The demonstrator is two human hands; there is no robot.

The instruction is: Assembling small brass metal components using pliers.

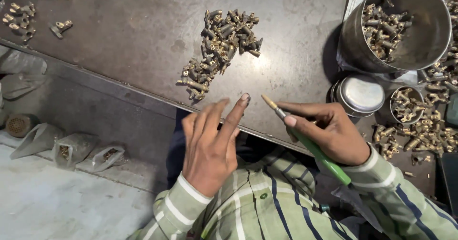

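Right hand is wrapped around a small brush with a green handle, bristle tip pointing toward 10 o'clock over the dark metal tabletop. Left hand is spread wide and holds nothing, fingers stretched up near the tabletop edge. A loose pile of little brass fittings sits at 12 o'clock from the hands, well apart from the brush tip. Over at 2 o'clock there's a big steel bucket with more fittings inside, plus a small round tin just below it.
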